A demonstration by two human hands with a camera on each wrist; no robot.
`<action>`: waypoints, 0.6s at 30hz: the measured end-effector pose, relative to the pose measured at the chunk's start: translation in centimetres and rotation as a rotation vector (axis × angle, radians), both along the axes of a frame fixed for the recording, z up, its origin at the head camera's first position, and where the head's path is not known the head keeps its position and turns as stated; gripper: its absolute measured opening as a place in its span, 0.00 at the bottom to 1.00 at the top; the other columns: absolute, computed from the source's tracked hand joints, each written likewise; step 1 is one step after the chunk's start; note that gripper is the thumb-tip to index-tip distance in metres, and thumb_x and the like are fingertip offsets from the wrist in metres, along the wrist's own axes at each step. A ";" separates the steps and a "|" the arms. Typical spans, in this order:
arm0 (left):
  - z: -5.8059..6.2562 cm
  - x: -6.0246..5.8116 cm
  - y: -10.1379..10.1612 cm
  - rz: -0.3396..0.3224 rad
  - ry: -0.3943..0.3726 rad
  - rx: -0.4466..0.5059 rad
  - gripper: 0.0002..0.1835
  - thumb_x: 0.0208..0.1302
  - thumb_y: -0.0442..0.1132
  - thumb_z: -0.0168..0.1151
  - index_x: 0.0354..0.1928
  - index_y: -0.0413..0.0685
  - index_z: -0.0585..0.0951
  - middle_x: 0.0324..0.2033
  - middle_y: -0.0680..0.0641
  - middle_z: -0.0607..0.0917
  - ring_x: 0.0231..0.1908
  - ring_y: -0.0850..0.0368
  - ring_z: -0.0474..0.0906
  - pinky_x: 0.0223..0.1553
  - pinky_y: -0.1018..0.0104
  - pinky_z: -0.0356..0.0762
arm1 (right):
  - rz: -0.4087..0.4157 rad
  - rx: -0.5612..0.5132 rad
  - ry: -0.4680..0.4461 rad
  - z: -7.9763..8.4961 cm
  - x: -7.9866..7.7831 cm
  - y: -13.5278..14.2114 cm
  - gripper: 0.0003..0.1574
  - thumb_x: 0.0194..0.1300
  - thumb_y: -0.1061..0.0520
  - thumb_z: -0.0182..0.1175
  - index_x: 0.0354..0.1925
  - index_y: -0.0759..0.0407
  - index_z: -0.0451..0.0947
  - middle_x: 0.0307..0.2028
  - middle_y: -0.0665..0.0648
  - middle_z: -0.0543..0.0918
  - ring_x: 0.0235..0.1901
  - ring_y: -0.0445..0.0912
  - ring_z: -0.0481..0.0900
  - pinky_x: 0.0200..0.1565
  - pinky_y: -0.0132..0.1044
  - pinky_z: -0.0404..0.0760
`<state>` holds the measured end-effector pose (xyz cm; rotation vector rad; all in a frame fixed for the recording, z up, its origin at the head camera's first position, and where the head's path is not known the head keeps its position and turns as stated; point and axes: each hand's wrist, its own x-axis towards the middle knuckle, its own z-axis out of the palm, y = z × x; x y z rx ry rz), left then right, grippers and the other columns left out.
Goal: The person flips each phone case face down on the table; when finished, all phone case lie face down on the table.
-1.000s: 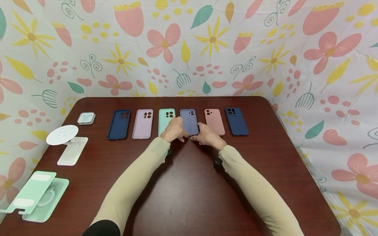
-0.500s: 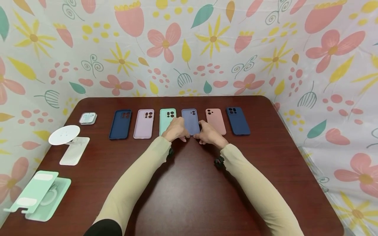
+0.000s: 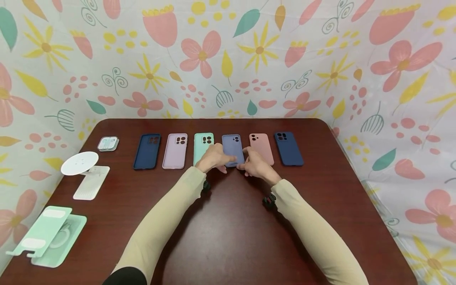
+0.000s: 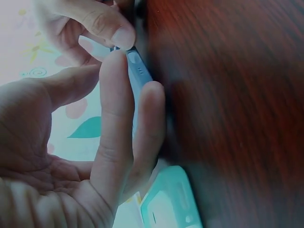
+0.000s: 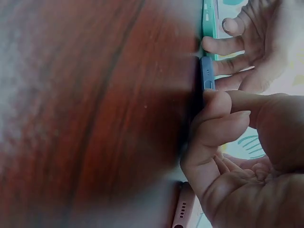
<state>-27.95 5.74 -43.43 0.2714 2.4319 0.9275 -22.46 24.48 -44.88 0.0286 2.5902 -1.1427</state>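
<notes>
Cloth printed with flowers and leaves [image 3: 199, 89] fills the head view from 10 through 12 to 2 o'clock, taking the periwinkle phone case as the middle of the dial. Below it spreads a dark reddish-brown table [image 3: 228, 229] with rounded far corners. Two pale sleeves reach inward, the left sleeve [image 3: 167, 209] from 7 o'clock and the right sleeve [image 3: 317, 233] from 5. At 8 o'clock, near the table's edge, stands a folding mint stand [image 3: 48, 229]; a white stand with a round top [image 3: 92, 184] sits between 8 and 9. The left hand [image 3: 214, 157], at 8 o'clock, has its fingers mostly straight and spread, touching the case without closing on it. The right hand [image 3: 258, 164], at 4 o'clock, bends its fingers in, thumb and forefinger holding the case's near corner at 5 o'clock. That periwinkle phone case [image 3: 232, 146] lies flat between them, camera openings toward 12. Toward 9 o'clock run a mint case [image 3: 202, 147], partly covered by the left hand, a lavender case [image 3: 174, 152] and a navy case [image 3: 147, 152]; toward 3, a pink case [image 3: 261, 147], then a darker blue case [image 3: 289, 149]. Smallest is a clear box [image 3: 108, 144], farthest out at 9.
</notes>
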 end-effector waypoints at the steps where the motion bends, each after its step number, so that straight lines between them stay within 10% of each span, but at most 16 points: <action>1: -0.6 -0.4 0.1 0.004 0.009 -0.006 0.23 0.71 0.56 0.74 0.39 0.43 0.81 0.26 0.43 0.89 0.22 0.57 0.92 0.53 0.62 0.89 | -0.001 -0.005 0.003 0.0 0.0 0.0 0.48 0.76 0.57 0.68 0.82 0.65 0.56 0.27 0.56 0.82 0.21 0.44 0.81 0.28 0.35 0.79; 12: 0.5 1.1 0.0 0.056 0.018 0.057 0.28 0.73 0.62 0.70 0.43 0.41 0.80 0.31 0.40 0.88 0.23 0.56 0.92 0.56 0.59 0.90 | -0.017 -0.023 0.096 0.4 0.3 -0.1 0.48 0.73 0.59 0.70 0.81 0.67 0.59 0.23 0.52 0.81 0.19 0.42 0.80 0.28 0.33 0.77; 18: -0.2 1.1 0.1 0.088 0.022 0.136 0.34 0.70 0.67 0.71 0.45 0.38 0.81 0.34 0.39 0.87 0.20 0.56 0.91 0.42 0.65 0.91 | -0.018 0.008 0.174 0.8 0.9 -0.5 0.47 0.73 0.59 0.70 0.81 0.66 0.60 0.22 0.51 0.80 0.18 0.43 0.80 0.30 0.33 0.78</action>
